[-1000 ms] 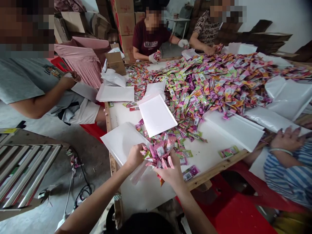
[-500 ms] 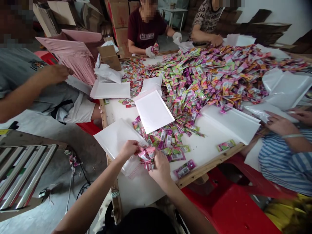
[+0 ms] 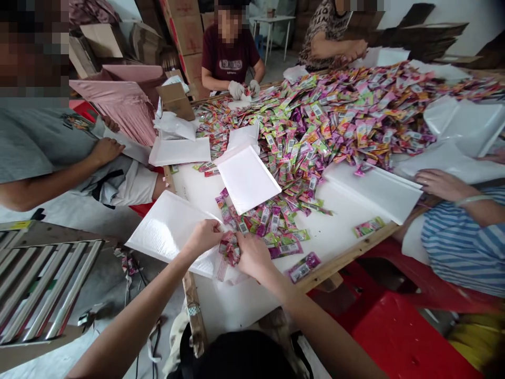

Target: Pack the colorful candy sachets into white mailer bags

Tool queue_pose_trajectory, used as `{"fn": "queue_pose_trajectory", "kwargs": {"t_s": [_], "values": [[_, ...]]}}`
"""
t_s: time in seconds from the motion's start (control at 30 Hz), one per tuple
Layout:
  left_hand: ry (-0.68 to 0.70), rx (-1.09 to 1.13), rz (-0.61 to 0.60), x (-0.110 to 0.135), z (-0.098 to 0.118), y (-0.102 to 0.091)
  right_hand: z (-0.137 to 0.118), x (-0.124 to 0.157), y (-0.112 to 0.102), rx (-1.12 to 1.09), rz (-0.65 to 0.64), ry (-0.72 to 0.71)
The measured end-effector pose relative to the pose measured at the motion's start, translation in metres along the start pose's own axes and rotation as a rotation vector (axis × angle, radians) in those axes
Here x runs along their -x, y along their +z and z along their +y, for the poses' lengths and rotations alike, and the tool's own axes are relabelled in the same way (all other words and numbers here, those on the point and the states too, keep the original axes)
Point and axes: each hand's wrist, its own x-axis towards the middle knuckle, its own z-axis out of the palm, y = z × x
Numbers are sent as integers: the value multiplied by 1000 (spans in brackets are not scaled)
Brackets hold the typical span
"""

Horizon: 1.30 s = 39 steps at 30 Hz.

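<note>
Hands work close together above the near end of the worktop (image 3: 232, 308). The left hand (image 3: 203, 239) has its fingers drawn in, pinching the mouth edge of a white mailer (image 3: 158, 229), whose outer corner overhangs the left side. The right hand (image 3: 256, 258) is curled, thumb and fingers closed on a bunch of red-pink packets (image 3: 229, 248) at that mouth; how far the bunch sits inside cannot be told. A second mailer (image 3: 249, 179) lies flat just beyond, its near edge over loose sachets (image 3: 272, 217). Right of the hands, a purple packet (image 3: 303, 267) rests near the wooden rim (image 3: 351, 255), with a green-and-pink packet (image 3: 368, 226) farther along it. A large mixed heap (image 3: 327, 121) covers most of the far area. An open cardboard box (image 3: 175, 101) stands at the far left corner. Four co-workers are present: one in a grey shirt (image 3: 27, 152) at left, one in a maroon shirt (image 3: 232, 66) with white gloves (image 3: 236, 90) opposite, one in a patterned top (image 3: 317, 31) beside that person, and one in a striped sleeve (image 3: 453, 247) at right, one hand touching a puffed white pouch (image 3: 453, 159). A roller conveyor (image 3: 51, 292) stands at lower left.
</note>
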Motion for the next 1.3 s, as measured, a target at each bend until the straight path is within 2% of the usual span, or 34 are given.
{"fn": "queue_pose_trajectory", "kwargs": {"t_s": [0.07, 0.13, 0.27, 0.33, 0.47, 0.53, 0.6, 0.7, 0.8, 0.83, 0.87, 0.9, 0.93, 1.0, 1.07, 1.1, 1.2, 1.3], "values": [[-44, 64, -68, 0, 3, -3, -10, 2, 1, 66, 10, 42], [-43, 55, -69, 2, 10, -5, -21, 4, 4, 133, 28, 77], [127, -307, 47, 16, 34, -2, -32, 4, 9, 167, 15, 76], [194, -504, 57, 24, 46, 1, -31, 2, 8, 135, 10, 54], [240, -694, -59, 27, 68, 6, -25, -5, 3, 10, -36, 30], [251, -723, -119, 22, 76, 8, -21, -9, 1, -57, -101, 12], [241, -703, -116, 20, 79, 12, -15, -13, -1, -109, -141, 12], [331, -480, 27, 34, 65, 21, -4, -19, -2, -174, -142, 14], [483, -151, 357, 64, 23, 36, 5, -23, -5, -246, -159, 45], [453, -98, 525, 74, 6, 42, 6, -24, -5, -272, -165, 69], [368, -70, 648, 81, -11, 48, 7, -25, -5, -291, -171, 99], [253, -53, 686, 86, -26, 53, 7, -25, -6, -306, -172, 123], [152, -40, 651, 89, -39, 57, 7, -25, -6, -313, -169, 138], [-17, -36, 457, 85, -53, 61, 5, -25, -5, -313, -167, 154], [-118, -61, 276, 75, -54, 59, 4, -24, -4, -313, -169, 172], [-148, -85, 225, 70, -50, 57, 4, -24, -3, -316, -164, 179], [-154, -191, 144, 67, -37, 55, 8, -23, -2, -347, -115, 209], [-50, -303, 46, 78, -30, 64, 14, -20, -1, -591, -177, 201]]}}
